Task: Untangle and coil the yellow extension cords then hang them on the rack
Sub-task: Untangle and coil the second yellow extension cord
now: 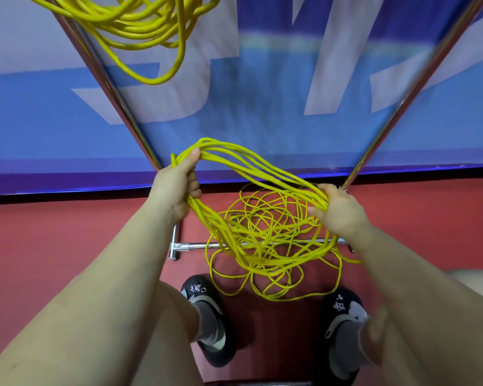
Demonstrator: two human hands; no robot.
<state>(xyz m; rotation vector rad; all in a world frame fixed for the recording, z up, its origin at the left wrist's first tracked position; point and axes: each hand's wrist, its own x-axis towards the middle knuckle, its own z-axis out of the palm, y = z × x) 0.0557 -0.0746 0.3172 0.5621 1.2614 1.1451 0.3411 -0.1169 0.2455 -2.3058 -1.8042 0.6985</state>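
Nearest, two black shoes (pixel 209 319) with small white prints, planted on red floor (pixel 53 246). Just beyond the toes, a loose tangle (pixel 265 246) of yellow cord sprawled on the floor, draped across the rack's chrome base bar (pixel 195 246) and hiding most of it. Above the tangle, held in the air, a coil (pixel 251 165) of several yellow loops stretched between both hands. Left hand (pixel 176 188) wrapped tight around one end of the coil, thumb up along the strands. Right hand (pixel 338 210) curled around the other end, strands running through the fingers. Behind, two chrome rack poles (pixel 117 104) rising outward in a V. Farther back, a blue banner (pixel 262 93) with large white lettering, blurred and cropped, unreadable. Top left, a second yellow bundle (pixel 140 32) hanging by the left pole.
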